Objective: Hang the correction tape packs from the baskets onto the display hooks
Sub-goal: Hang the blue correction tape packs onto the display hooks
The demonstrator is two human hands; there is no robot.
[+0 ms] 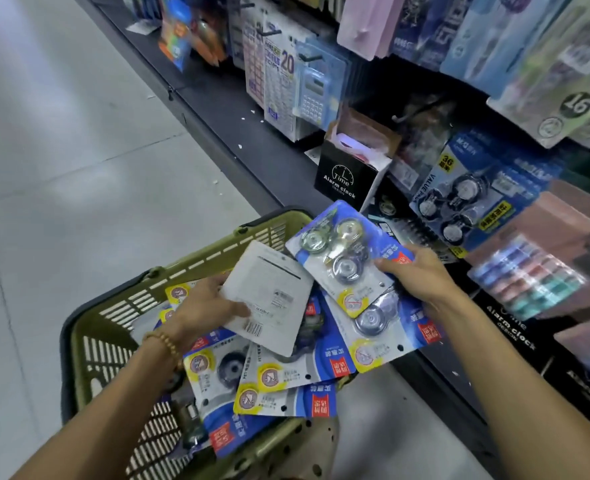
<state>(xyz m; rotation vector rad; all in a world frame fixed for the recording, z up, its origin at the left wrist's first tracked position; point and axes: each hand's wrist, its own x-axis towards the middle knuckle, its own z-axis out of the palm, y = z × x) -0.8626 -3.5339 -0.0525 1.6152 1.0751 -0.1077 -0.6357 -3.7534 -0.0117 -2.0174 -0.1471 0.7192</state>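
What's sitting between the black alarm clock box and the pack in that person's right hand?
Head view: nothing I can name; only dark shelf separates the alarm clock box from the correction tape pack gripped by the right hand.

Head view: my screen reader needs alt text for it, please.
Over a green basket of correction tape packs, the right hand holds one pack face up; the left hand holds another back up, beside stocked display hooks.

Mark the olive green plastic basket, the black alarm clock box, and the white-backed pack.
olive green plastic basket [196, 263], head view, far rim.
black alarm clock box [343, 180], head view, printed front.
white-backed pack [269, 292], head view, card centre.
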